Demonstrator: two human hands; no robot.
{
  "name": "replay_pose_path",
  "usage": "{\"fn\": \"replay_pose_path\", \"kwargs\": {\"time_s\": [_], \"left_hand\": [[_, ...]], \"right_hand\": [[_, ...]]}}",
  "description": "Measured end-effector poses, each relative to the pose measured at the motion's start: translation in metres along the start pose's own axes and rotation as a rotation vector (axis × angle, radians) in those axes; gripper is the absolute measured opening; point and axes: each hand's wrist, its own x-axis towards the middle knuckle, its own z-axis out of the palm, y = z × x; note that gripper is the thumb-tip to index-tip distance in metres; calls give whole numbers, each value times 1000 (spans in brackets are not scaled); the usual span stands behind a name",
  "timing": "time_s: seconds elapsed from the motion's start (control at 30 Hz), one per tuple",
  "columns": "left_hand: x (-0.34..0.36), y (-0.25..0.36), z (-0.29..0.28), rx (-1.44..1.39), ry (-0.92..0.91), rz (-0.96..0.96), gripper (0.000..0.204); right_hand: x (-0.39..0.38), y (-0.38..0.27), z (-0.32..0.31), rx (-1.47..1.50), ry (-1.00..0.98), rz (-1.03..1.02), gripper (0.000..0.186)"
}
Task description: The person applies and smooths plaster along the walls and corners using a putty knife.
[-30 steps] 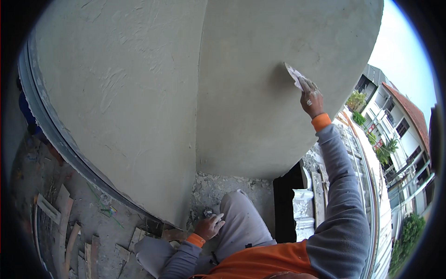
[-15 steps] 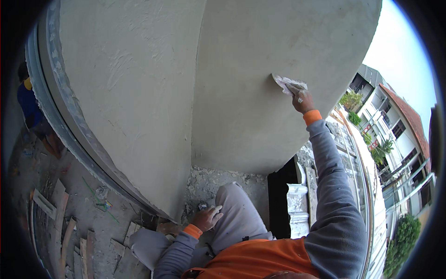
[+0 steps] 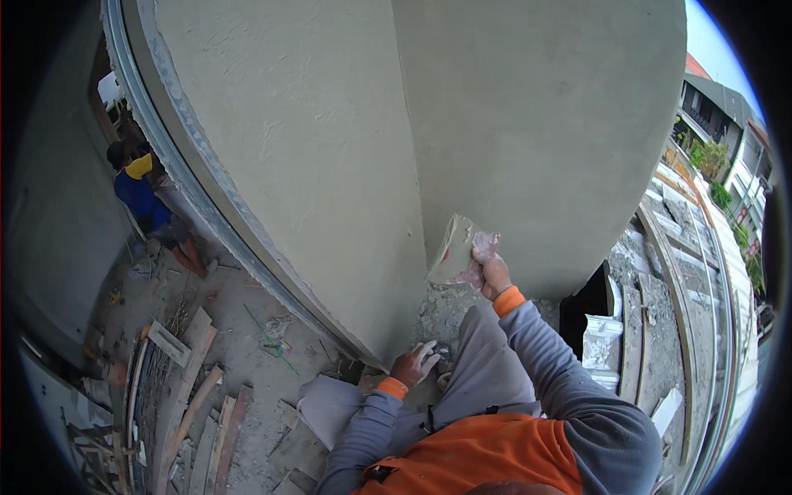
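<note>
My right hand (image 3: 494, 275) grips a crumpled, thin beige-and-pink sheet of paper (image 3: 454, 250), which has a small red mark. The sheet is at the low end of the inner corner between two grey plastered walls; I cannot tell whether it touches them. Close to my bent knee (image 3: 487, 355), my left hand (image 3: 412, 365) holds nothing that I can see, and its dusty fingers are apart. The right wall (image 3: 544, 140) looks smooth, while the left wall (image 3: 305, 140) has rougher trowel marks.
Rubble (image 3: 445, 311) lies at the walls' foot. A dark opening (image 3: 584, 301) and metal roof sheets (image 3: 601, 338) are to the right. Down at the left, planks (image 3: 194, 371) litter a floor where another person (image 3: 148, 202) works. A long edge frame (image 3: 198, 186) borders the left wall.
My right hand has come down and left from the smooth right wall to the low corner, still with the sheet. My view has shifted; my left hand remains by the knee.
</note>
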Motion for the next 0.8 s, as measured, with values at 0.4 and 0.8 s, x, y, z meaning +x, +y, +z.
{"fn": "replay_pose_path", "kwargs": {"time_s": [0.4, 0.8], "left_hand": [[-33, -22, 24, 15, -111, -178, 52], [-38, -26, 25, 224, -164, -341, 49]], "right_hand": [[-41, 78, -11, 455, -167, 262, 30], [-30, 87, -20, 549, -233, 354, 30]]}}
